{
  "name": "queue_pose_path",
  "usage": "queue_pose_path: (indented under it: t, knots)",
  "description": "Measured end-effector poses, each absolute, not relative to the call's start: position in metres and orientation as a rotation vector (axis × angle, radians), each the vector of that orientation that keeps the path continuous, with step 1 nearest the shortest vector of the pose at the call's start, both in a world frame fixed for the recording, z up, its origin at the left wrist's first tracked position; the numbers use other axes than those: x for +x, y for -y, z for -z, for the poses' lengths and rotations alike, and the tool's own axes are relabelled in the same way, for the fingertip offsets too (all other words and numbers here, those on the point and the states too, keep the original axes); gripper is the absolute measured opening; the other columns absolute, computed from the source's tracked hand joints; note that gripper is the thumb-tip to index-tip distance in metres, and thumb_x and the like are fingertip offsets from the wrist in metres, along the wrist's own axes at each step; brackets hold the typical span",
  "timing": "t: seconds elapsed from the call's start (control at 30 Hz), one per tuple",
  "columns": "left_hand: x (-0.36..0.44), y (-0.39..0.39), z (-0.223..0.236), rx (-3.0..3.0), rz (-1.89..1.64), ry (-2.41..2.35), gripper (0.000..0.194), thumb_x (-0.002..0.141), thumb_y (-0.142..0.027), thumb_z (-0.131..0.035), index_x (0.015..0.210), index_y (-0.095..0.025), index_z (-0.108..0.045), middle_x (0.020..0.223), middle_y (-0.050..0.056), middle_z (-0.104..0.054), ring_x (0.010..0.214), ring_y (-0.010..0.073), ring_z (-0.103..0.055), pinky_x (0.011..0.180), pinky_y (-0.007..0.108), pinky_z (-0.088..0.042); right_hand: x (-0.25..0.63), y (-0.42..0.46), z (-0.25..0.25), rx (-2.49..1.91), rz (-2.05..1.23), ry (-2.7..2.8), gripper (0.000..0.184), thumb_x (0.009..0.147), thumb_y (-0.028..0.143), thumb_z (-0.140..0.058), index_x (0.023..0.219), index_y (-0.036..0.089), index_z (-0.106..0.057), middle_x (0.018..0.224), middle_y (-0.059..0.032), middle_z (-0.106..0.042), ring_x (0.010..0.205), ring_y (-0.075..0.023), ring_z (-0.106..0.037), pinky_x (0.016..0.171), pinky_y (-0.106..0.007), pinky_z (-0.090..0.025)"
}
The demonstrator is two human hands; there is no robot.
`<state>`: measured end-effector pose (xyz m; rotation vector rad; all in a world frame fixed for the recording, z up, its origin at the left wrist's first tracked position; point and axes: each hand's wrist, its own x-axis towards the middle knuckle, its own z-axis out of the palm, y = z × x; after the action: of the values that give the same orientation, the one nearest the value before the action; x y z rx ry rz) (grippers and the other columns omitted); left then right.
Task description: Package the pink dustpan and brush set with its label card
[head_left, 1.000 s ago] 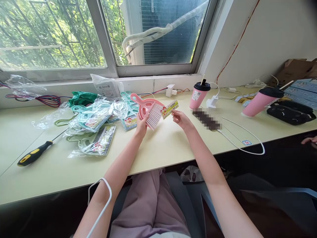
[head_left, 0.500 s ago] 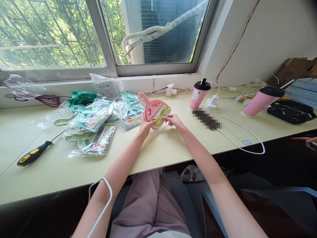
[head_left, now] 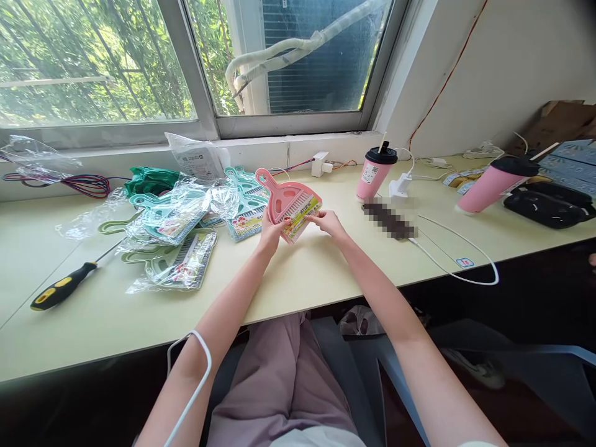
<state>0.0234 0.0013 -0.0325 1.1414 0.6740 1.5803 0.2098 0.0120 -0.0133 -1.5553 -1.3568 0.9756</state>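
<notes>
My left hand [head_left: 269, 232] grips the lower left edge of a small pink dustpan-and-brush set [head_left: 285, 200] held just above the pale desk [head_left: 298, 273]. My right hand [head_left: 327, 222] pinches a yellow-green printed label card [head_left: 301, 216] that lies across the white bristles at the set's wide end. The pink handle points up and away toward the window. Both hands are closed on what they hold.
A heap of teal and green dustpan sets in clear bags [head_left: 186, 230] lies left of my hands. A black-and-yellow screwdriver [head_left: 63, 287] lies farther left. Two pink cups [head_left: 375, 172] [head_left: 493, 182], a white cable [head_left: 459, 251] and a black case [head_left: 547, 205] are on the right.
My right hand brought the label card from beside the brush onto the bristles. The pink set has tilted lower, closer to the desk.
</notes>
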Motion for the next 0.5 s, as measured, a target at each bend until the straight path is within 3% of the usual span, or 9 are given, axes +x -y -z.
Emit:
queue_pose_path:
  t: [0.1, 0.17, 0.3, 0.5]
  knots:
    - [0.023, -0.001, 0.029, 1.122, -1.587, -0.671, 0.077, 0.058, -0.015, -0.082, 0.129, -0.023, -0.053, 0.129, 0.010, -0.064, 0.120, 0.0305, -0.060, 0.101, 0.046, -0.050, 0.211, -0.012, 0.014, -1.448, -1.092, 1.174, 0.045, 0.060, 0.045, -0.086, 0.067, 0.022, -0.047, 0.060, 0.0061, -0.052, 0.055, -0.0083, -0.046, 0.045, -0.020, -0.032]
    - [0.022, -0.001, 0.027, 1.115, -1.590, -0.669, 0.079, 0.058, -0.016, -0.082, 0.131, -0.024, -0.052, 0.133, 0.010, -0.062, 0.123, 0.0303, -0.058, 0.102, 0.045, -0.050, 0.210, -0.012, 0.015, -1.336, -1.221, 1.041, 0.044, 0.062, 0.043, -0.086, 0.075, 0.023, -0.049, 0.071, 0.0048, -0.060, 0.062, -0.0092, -0.053, 0.049, -0.019, -0.040]
    - [0.022, 0.002, 0.022, 1.091, -1.592, -0.652, 0.081, 0.058, -0.015, -0.083, 0.133, -0.025, -0.053, 0.134, 0.009, -0.062, 0.125, 0.0303, -0.058, 0.102, 0.044, -0.051, 0.202, -0.012, 0.018, -1.005, -1.505, 0.963, 0.037, 0.067, 0.034, -0.083, 0.093, 0.024, -0.059, 0.098, -0.0003, -0.073, 0.086, -0.0144, -0.068, 0.075, -0.026, -0.056]
    - [0.026, 0.008, 0.018, 1.056, -1.606, -0.662, 0.078, 0.057, -0.015, -0.083, 0.130, -0.023, -0.055, 0.131, 0.010, -0.064, 0.123, 0.0317, -0.059, 0.101, 0.046, -0.050, 0.196, -0.012, 0.019, -0.898, -1.530, 0.905, 0.019, 0.074, 0.017, -0.077, 0.091, 0.019, -0.068, 0.096, -0.0037, -0.078, 0.085, -0.0180, -0.073, 0.088, -0.035, -0.059]
